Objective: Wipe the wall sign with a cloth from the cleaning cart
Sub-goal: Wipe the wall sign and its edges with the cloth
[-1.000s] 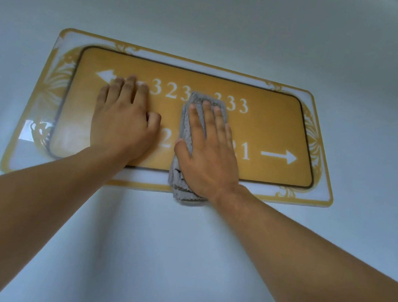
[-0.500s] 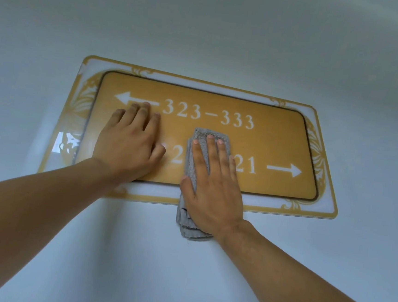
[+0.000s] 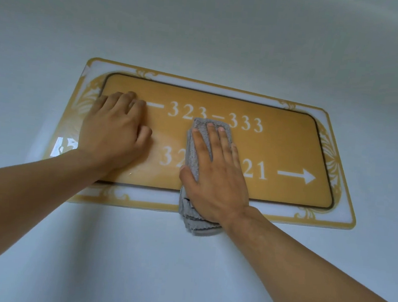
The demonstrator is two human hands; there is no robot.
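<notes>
On the pale wall (image 3: pixel 203 30), wiping is under way: the right hand (image 3: pixel 217 176), fingers (image 3: pixel 210 137) flat, presses the cloth (image 3: pixel 192 155) mid-frame on the sign (image 3: pixel 277 153), the left hand (image 3: pixel 113 131) lies flat at its left, and the right part likely comes next.

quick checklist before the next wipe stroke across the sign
1. Cloth flat under the right hand: ok.
2. Cloth on the sign: ok, though its lower end hangs past the bottom border.
3. Left hand braces the sign's left part: ok.
4. Path to the right arrow free: ok.
5. Area under the left hand wiped: cannot tell.
6. Sign fixed firmly to the wall: cannot tell.
</notes>
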